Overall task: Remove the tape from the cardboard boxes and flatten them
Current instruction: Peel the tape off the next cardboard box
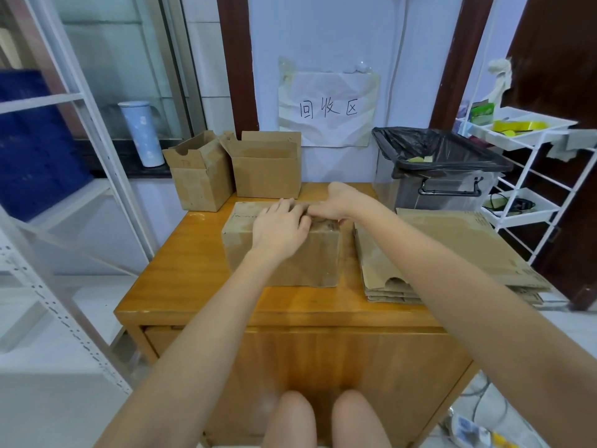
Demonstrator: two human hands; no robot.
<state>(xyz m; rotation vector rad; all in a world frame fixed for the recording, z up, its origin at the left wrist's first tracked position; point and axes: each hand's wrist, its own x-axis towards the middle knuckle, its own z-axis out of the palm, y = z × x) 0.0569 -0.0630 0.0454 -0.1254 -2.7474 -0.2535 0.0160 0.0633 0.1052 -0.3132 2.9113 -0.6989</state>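
Both hands work the top of a closed box (284, 250) mid-table: the left hand (279, 226) rests on it, the right hand (332, 205) seems to pinch tape, though its grip is unclear. Right of them lies a flattened stack (452, 253); beyond, two open boxes (235, 169) wait.

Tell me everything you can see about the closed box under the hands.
The closed box is brown, worn cardboard, rectangular, resting flat on the wooden table near its middle. Its top flaps are shut, with what looks like clear tape along the seam. The left hand lies on its top, and the right hand works at the top seam, fingers curled as if picking at the tape. A stack of flattened boxes lies just to its right.
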